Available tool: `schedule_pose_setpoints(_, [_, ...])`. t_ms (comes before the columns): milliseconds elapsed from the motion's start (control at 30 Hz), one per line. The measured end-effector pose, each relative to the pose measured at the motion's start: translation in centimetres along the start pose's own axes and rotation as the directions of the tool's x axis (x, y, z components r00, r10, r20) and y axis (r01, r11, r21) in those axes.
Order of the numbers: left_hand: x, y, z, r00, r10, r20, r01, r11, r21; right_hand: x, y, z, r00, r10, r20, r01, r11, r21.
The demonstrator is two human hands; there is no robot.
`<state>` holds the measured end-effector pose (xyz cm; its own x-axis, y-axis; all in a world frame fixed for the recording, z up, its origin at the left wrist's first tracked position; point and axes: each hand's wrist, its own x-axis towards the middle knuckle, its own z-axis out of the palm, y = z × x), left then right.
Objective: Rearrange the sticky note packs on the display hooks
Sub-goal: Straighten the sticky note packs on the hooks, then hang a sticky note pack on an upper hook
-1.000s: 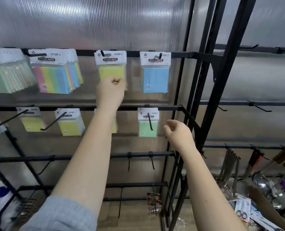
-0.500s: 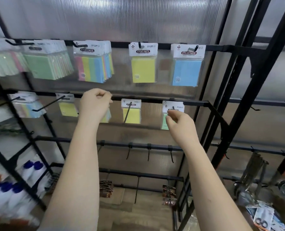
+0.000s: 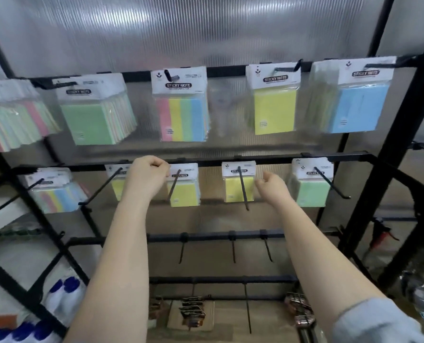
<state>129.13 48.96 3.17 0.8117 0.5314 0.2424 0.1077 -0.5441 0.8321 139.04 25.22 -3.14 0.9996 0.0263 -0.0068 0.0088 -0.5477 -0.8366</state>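
Rack [image 3: 275, 158], middle rail: I count 5 hooks of packs [image 3: 238, 185]; upper rail carries more. My left hand [image 3: 145, 177] is fisted near the rail, contents indiscernible. My right hand [image 3: 271, 185] hangs loosely curled, empty, beside a yellow pack.

Two rows of sticky note packs [image 3: 181, 105] hang on hooks [image 3: 243, 186]; both hands before the lower row [image 3: 311, 184].

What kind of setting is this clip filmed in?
Probably a stationery shop or stockroom: identical sticky note packs hang in rows on display hooks of a black metal rack.
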Motion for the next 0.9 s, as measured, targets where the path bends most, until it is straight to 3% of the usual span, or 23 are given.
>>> schedule_pose_setpoints(267, [3.7, -2.5, -0.3, 0.992, -0.019, 0.122, 0.017, 1.0, 0.014, 3.0, -1.1, 3.3, 0.986, 0.083, -0.141, -0.075, 0.995, 0.059])
schedule_pose_setpoints(533, [5.0, -4.0, 0.3, 0.991, -0.03, 0.13, 0.029, 1.0, 0.004, 3.0, -0.6, 3.5, 0.95, 0.149, -0.276, -0.117, 0.985, 0.131])
schedule_pose_setpoints(900, [4.5, -4.3, 0.5, 0.992, -0.062, 0.11, 0.068, 0.996, -0.053, 2.4, -0.2, 3.7, 0.977, 0.123, -0.173, -0.092, 0.98, 0.175])
